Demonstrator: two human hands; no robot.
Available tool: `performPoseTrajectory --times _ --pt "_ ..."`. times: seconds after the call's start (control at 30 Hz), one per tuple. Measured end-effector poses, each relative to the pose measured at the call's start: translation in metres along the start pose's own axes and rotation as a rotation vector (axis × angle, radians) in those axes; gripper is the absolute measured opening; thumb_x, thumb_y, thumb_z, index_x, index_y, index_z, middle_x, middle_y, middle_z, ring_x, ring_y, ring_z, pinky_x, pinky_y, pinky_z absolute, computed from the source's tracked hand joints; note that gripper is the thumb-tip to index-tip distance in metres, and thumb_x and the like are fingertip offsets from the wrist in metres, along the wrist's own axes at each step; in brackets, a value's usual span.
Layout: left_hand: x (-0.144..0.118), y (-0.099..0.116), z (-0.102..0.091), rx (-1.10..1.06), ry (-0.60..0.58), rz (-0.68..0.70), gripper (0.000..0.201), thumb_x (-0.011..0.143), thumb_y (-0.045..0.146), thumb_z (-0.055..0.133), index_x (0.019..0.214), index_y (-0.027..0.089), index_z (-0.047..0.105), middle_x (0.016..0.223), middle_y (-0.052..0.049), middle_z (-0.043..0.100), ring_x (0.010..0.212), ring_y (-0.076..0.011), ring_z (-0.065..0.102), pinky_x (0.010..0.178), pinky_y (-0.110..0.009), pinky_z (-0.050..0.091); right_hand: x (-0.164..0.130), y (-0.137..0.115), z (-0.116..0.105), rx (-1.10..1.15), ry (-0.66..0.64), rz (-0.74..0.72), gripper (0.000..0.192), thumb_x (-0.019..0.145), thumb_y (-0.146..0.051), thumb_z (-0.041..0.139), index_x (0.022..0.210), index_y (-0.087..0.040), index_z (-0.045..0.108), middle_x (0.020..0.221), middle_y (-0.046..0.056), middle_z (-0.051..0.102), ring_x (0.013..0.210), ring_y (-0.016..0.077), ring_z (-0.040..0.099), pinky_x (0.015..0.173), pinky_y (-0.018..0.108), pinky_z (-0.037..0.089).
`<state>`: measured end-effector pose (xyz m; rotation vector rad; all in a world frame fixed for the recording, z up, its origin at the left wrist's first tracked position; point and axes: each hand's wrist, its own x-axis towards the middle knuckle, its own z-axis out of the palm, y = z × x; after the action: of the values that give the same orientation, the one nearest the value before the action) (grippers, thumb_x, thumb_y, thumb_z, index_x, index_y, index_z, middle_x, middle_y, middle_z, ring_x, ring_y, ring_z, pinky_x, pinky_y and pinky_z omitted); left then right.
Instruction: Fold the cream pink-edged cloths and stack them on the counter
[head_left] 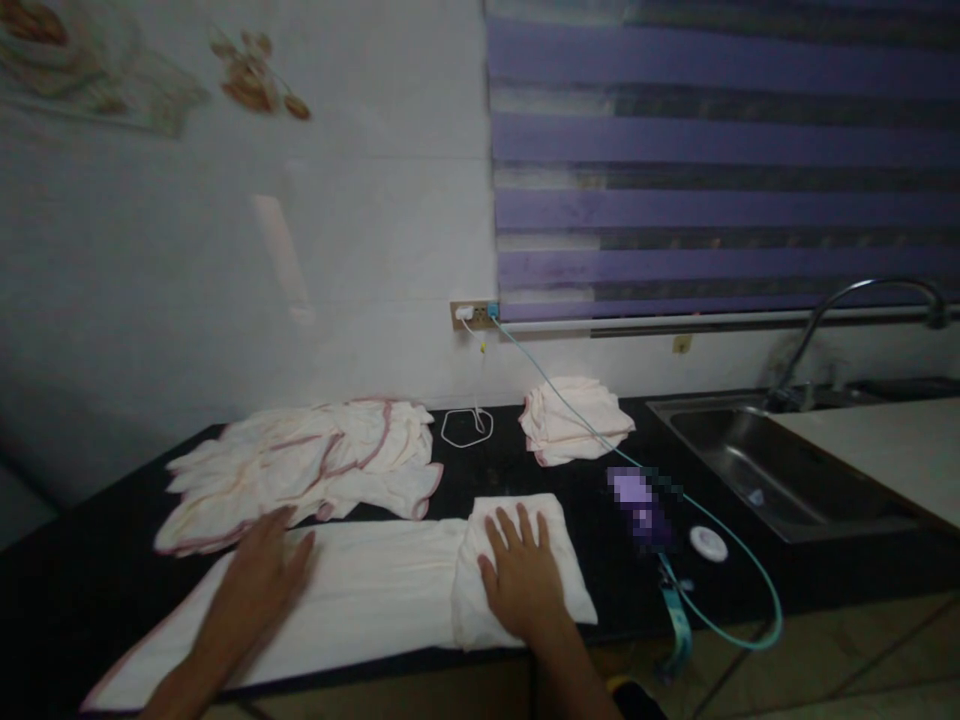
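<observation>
Mid-fold on a long white cloth (352, 600) at the counter (90, 560) front edge. Right hand (521, 580) flat, grip open, pressing the folded-over end; left hand (262, 575) flat, open, pinning the cloth's middle. Behind the cloth, a loose cloth pile (300, 465); further right, a folded stack (574, 420). Likely next: another fold, edges kept aligned.

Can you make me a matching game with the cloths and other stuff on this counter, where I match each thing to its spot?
Things:
1. right hand
2. left hand
3. folded stack
4. sink

Places:
A. far right, under the tap
B. flat on the doubled-over end of the long cloth
C. at the back, crossed by the teal cable
D. flat on the long cloth's single layer, nearer the loose pile

Pairs: 1-B, 2-D, 3-C, 4-A
</observation>
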<state>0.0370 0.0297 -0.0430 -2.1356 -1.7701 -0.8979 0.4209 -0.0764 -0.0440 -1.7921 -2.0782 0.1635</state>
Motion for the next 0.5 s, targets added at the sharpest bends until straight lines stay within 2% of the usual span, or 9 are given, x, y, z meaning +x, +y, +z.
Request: performPoseTrajectory --times 0.03,0.07,0.2,0.27,0.37,0.5 --pt "-0.004 0.022 0.006 -0.075 -0.067 0.035 0.061 0.100 0.057 0.036 0.144 0.017 0.048 0.148 -0.014 0.058 0.139 -0.0326 0.052 0.118 -0.053 0.044 0.000 0.000 0.000 -0.002 -0.005 0.001 0.063 0.106 -0.053 0.030 0.160 -0.024 0.037 0.167 0.006 0.033 0.158 0.0351 0.017 0.127 0.061 0.008" --pt "-0.010 0.047 0.012 -0.132 -0.083 0.069 0.062 0.101 0.056 0.036 0.146 0.015 0.047 0.152 -0.016 0.054 0.141 -0.0323 0.051 0.118 -0.052 0.044 0.001 0.000 0.000 -0.003 -0.010 0.002 0.063 0.106 -0.054 0.030 0.160 -0.023 0.037 0.167 0.006 0.033 0.158 0.0352 0.017 0.127 0.061 0.008" --pt "-0.034 0.148 0.035 -0.238 -0.213 0.318 0.058 0.105 0.044 0.037 0.159 0.022 0.037 0.165 -0.009 0.041 0.152 -0.0264 0.039 0.122 -0.047 0.040 -0.001 0.002 -0.001 -0.014 -0.016 -0.010 0.062 0.106 -0.053 0.030 0.160 -0.025 0.037 0.167 0.006 0.033 0.158 0.0349 0.016 0.127 0.061 0.008" --pt "-0.043 0.185 0.046 -0.188 -0.266 0.412 0.057 0.106 0.043 0.038 0.159 0.025 0.038 0.163 -0.006 0.044 0.151 -0.0289 0.039 0.118 -0.049 0.044 -0.005 0.009 -0.003 -0.024 -0.013 -0.021 0.061 0.106 -0.053 0.032 0.161 -0.026 0.037 0.167 0.006 0.033 0.158 0.0339 0.016 0.127 0.060 0.008" --pt "-0.052 0.217 0.061 -0.063 -0.301 0.536 0.054 0.105 0.041 0.041 0.157 0.029 0.044 0.159 -0.003 0.050 0.145 -0.0324 0.048 0.112 -0.051 0.048 -0.011 0.027 -0.008 -0.030 -0.018 -0.021 0.060 0.106 -0.052 0.033 0.160 -0.027 0.038 0.166 0.004 0.035 0.158 0.0322 0.017 0.128 0.058 0.009" --pt "-0.059 0.231 0.073 0.027 -0.203 0.626 0.054 0.104 0.041 0.044 0.155 0.026 0.047 0.160 -0.004 0.047 0.142 -0.0308 0.051 0.109 -0.046 0.046 -0.017 0.048 -0.015 -0.031 -0.007 -0.036 0.057 0.106 -0.048 0.037 0.158 -0.026 0.042 0.165 0.004 0.039 0.157 0.0314 0.020 0.128 0.056 0.012"
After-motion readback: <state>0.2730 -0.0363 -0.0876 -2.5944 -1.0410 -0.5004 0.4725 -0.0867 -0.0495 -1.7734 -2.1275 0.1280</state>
